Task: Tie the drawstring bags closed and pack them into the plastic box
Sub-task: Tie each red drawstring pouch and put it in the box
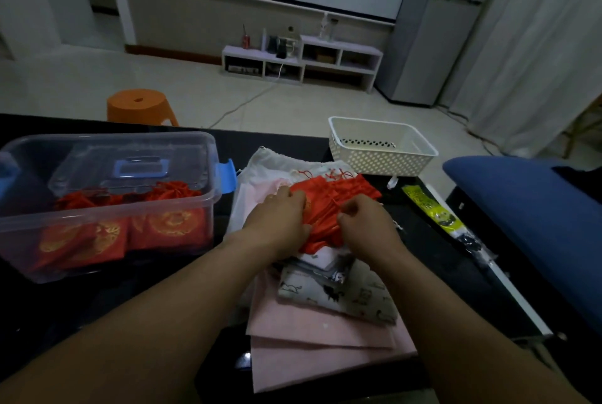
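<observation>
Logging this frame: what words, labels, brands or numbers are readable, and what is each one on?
No text is legible.
Gold round emblems on the packed red drawstring bags in the clear plastic box: blurred.
Gold print on the loose red drawstring bag atop the fabric pile: mostly covered.
Dark print on the yellow-green plastic packet: blurred.
Red can on the white low shelf: too small.
Cat-print white bag: drawings only.

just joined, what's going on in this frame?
A person is working on a red fabric drawstring bag on top of a pile of cloth bags on the black table. The left hand grips the bag while the right hand pinches it near the middle. The clear plastic box to the left already holds several red bags with gold print.
</observation>
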